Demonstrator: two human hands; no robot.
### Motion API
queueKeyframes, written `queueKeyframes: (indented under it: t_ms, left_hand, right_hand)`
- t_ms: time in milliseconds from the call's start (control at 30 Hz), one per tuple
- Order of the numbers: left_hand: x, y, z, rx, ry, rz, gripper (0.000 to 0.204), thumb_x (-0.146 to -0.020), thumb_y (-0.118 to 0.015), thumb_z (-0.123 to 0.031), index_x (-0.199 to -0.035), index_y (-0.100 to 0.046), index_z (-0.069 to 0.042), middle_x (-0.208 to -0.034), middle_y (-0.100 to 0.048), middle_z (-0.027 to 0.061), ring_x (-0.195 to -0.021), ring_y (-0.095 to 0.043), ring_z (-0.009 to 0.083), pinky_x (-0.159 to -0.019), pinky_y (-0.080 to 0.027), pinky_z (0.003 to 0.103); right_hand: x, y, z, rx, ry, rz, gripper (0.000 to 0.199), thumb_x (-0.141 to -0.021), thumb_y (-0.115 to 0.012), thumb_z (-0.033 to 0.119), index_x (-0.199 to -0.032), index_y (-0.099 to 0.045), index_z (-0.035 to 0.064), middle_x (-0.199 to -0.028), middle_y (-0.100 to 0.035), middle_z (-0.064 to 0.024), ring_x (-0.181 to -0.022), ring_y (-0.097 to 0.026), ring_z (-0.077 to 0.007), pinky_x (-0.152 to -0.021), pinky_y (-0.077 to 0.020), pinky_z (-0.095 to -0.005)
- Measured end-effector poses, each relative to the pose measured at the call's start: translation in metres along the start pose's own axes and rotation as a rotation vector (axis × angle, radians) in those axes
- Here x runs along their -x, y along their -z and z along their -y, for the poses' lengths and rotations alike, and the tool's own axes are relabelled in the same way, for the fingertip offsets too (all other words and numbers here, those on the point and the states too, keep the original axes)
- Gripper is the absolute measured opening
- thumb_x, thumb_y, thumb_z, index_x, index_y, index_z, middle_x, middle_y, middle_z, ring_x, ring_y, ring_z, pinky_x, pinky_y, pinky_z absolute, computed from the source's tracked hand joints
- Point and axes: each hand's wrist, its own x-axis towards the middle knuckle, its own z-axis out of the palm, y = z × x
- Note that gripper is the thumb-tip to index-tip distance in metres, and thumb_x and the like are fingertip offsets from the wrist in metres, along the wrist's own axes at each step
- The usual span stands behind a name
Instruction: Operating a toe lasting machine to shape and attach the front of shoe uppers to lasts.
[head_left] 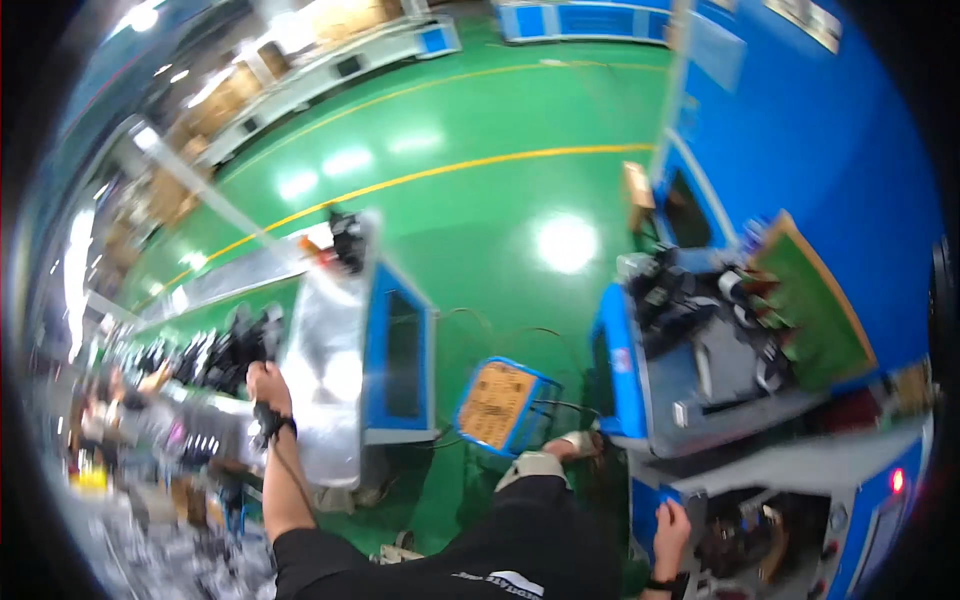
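Note:
My left hand (267, 385) reaches out over the left side, its fingers curled in. It is at a row of black objects (238, 352), blurred and perhaps shoes, along a line beside the bare metal table (325, 385). Whatever the fingers hold is hidden by blur. My right hand (672, 530) is low on the right, fingers raised and slightly apart, with nothing visible in it. Close beside it is the opening of a grey and blue machine (850, 500), with dark items (745, 540) inside.
A blue-framed stool (492, 405) with a brown seat stands between the tables. On the right, a grey worktable (725, 360) carries several black and white items beside a green board (815, 300). A blue cabinet (403, 350) adjoins the metal table. Cables (535, 330) cross the green floor.

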Motion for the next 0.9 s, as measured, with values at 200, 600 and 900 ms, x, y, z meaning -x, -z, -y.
queueKeyframes:
  t_ms: [200,600,900]
  left_hand:
    - [0.201,-0.055,-0.292,0.671,-0.782,0.878,0.022,-0.097,-0.064,-0.014,-0.109,-0.074,0.001,-0.103,-0.075,0.0222,-0.098,-0.074,0.0342,-0.088,-0.058,0.041]
    - [0.503,-0.084,-0.824,0.749,-1.084,1.316,0.038,-0.083,-0.071,-0.03,-0.106,-0.066,0.0,-0.097,-0.073,0.0185,-0.094,-0.071,0.0393,-0.085,-0.055,0.047]
    - [0.549,-0.198,-0.99,0.912,-0.362,1.639,0.063,-0.077,-0.09,-0.035,-0.115,-0.063,0.008,-0.095,-0.068,0.0148,-0.08,-0.067,0.0231,-0.061,-0.053,0.039]
  right_hand:
    - [-0.033,0.121,0.116,0.263,0.346,-0.596,0.013,-0.101,-0.06,0.004,-0.102,-0.07,-0.0044,-0.097,-0.074,-0.0173,-0.091,-0.072,-0.0288,-0.086,-0.0557,-0.0373]
    - [-0.135,0.267,0.174,1.244,0.206,-1.198,0.054,-0.1,-0.064,0.017,-0.147,-0.052,-0.006,-0.158,-0.049,-0.0229,-0.147,-0.046,-0.0416,-0.122,-0.0347,-0.0518]
    - [-0.125,0.262,0.162,1.373,0.008,-1.16,0.05,-0.104,-0.05,0.016,-0.146,-0.05,-0.0106,-0.15,-0.054,-0.0326,-0.139,-0.054,-0.0481,-0.116,-0.0427,-0.0561]
